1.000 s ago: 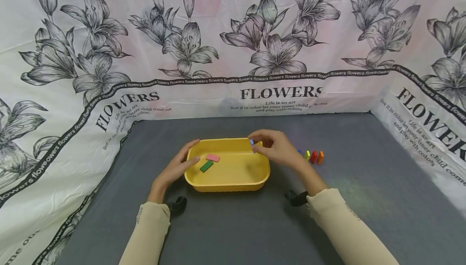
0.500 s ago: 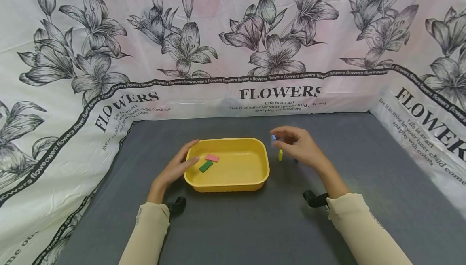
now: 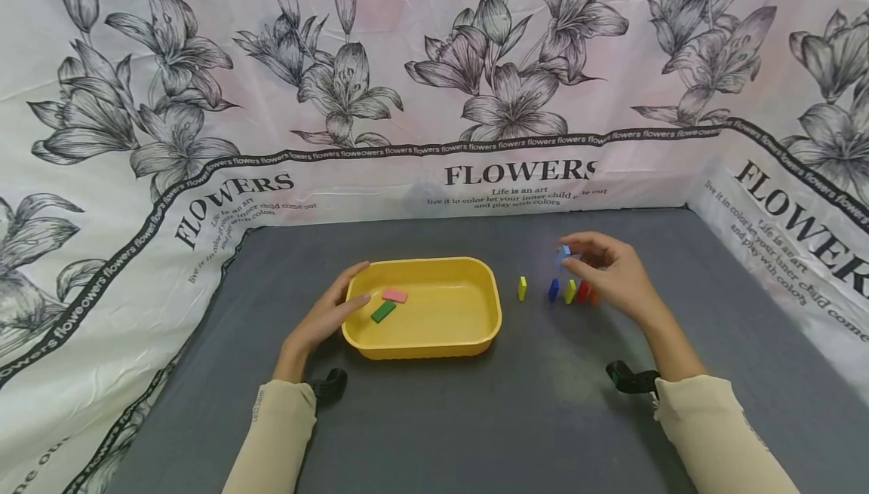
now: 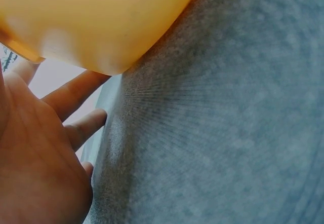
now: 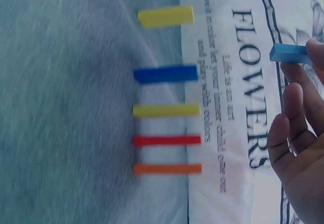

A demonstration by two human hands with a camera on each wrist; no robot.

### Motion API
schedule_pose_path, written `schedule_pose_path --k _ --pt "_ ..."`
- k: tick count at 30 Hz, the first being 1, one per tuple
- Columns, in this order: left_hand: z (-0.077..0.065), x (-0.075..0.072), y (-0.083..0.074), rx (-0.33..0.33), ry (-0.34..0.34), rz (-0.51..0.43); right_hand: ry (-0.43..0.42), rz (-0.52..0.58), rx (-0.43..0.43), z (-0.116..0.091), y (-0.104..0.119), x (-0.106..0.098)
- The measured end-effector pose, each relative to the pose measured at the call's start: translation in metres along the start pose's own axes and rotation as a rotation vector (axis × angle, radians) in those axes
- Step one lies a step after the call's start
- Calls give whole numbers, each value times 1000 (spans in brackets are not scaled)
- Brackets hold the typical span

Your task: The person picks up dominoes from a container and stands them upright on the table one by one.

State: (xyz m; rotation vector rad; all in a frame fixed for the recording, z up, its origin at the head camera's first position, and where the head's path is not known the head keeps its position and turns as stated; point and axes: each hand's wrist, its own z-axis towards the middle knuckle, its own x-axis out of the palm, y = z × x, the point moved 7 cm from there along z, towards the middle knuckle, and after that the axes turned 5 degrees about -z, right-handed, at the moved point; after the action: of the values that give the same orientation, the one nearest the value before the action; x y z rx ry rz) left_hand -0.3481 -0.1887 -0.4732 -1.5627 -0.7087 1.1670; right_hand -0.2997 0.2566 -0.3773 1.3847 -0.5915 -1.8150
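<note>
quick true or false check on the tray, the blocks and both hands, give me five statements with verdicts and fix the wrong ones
1. The right hand holds a light blue block. True.
2. Three blocks lie in the tray. False: there are two, a pink block and a green block.
3. The dark blue block stands between the two yellow blocks. True.
4. The left hand pinches the green block. False: it touches the tray.
5. The red block stands next to the orange block. True.
</note>
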Motion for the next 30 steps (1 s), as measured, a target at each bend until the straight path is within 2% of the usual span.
schedule_pose_path --k 7,15,26,30 --pt "-1 -3 2 -18 -11 26 -78 21 8 -9 -19 -20" --pt "-1 -2 0 -9 -7 13 -102 0 9 -18 -41 -36" --pt "0 0 0 -5 -2 -8 -50 -110 94 -33 -67 -46" --pt "-1 1 -1 -12 -1 -3 3 -176 126 -34 -75 -42"
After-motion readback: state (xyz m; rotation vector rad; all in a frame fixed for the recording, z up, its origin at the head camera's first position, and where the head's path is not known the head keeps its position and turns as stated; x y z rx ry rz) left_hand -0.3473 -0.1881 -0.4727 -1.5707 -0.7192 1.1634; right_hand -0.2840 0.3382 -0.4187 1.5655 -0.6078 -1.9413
